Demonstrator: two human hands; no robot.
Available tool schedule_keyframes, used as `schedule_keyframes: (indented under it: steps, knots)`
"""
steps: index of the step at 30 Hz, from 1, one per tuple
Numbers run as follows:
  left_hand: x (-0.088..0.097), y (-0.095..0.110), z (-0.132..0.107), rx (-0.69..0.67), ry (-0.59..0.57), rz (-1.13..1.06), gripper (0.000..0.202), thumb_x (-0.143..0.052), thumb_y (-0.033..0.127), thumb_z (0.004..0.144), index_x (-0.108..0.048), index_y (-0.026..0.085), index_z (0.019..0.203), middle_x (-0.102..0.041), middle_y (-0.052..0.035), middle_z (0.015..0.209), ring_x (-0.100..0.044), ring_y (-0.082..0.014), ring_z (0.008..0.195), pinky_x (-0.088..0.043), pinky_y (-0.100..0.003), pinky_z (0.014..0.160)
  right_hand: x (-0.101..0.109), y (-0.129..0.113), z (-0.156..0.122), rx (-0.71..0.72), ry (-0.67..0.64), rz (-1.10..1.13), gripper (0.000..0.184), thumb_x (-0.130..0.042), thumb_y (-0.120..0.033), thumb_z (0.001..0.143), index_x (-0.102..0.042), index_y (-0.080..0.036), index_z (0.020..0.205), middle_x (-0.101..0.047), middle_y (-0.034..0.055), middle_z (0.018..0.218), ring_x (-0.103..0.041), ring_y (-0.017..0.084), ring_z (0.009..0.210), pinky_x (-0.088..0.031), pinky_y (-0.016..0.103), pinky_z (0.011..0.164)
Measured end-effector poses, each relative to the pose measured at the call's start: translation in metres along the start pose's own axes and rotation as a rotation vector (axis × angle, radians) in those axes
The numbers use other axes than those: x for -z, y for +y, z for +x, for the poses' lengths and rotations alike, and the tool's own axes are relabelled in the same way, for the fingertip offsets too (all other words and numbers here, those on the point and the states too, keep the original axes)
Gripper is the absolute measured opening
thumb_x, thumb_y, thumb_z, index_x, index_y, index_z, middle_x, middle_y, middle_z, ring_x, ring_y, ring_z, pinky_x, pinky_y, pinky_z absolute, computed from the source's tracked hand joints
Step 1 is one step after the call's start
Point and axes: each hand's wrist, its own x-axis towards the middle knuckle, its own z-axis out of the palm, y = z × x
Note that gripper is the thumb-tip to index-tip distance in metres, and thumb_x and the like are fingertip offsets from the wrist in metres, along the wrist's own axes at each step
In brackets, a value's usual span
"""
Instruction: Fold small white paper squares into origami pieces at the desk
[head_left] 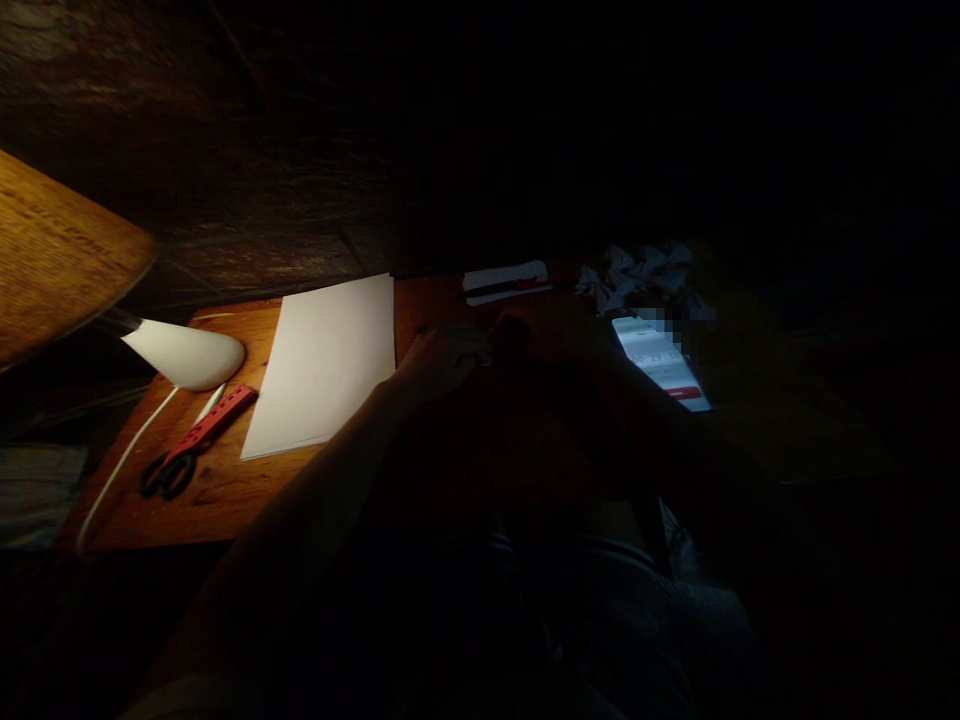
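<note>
The scene is very dark, lit only by a lamp at the left. My left hand [442, 360] is over the middle of a wooden table [225, 490], fingers curled in toward my right hand [544, 335], which is dim and close beside it. Something small and dark sits between the two hands; I cannot make out what it is. A white sheet of paper [326, 365] lies just left of my left hand.
A white lamp [187, 352] and its cord sit at the table's left. Scissors with red blades cover [199, 440] lie near it. A lit phone [660, 362], crumpled paper [637, 272] and a white folded item with a pen [506, 282] lie at the back.
</note>
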Motion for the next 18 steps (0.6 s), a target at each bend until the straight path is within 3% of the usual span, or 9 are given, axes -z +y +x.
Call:
schedule_keyframes:
  steps: [12,18]
  knots:
    - [0.002,0.002,0.000,-0.006,-0.032,0.033,0.041,-0.053,0.009,0.086,-0.083,0.023,0.110,-0.083,-0.0077,0.115,-0.075,-0.0267,0.113,-0.061,-0.046,0.100,0.006,-0.012,-0.003,-0.060,-0.006,-0.124,0.029,-0.078,-0.014,0.088,-0.083,-0.018,0.117,-0.084,0.0120,0.119,-0.077,0.029,0.104,-0.060,0.037,0.091]
    - [0.002,0.009,0.003,0.034,-0.077,0.097,0.033,-0.054,0.011,0.087,-0.083,0.022,0.100,-0.080,-0.0090,0.109,-0.072,-0.0288,0.109,-0.058,-0.048,0.099,0.007,-0.017,-0.006,-0.040,-0.008,-0.114,0.033,-0.074,-0.011,0.084,-0.082,-0.017,0.116,-0.084,0.0115,0.120,-0.075,0.028,0.103,-0.058,0.035,0.088]
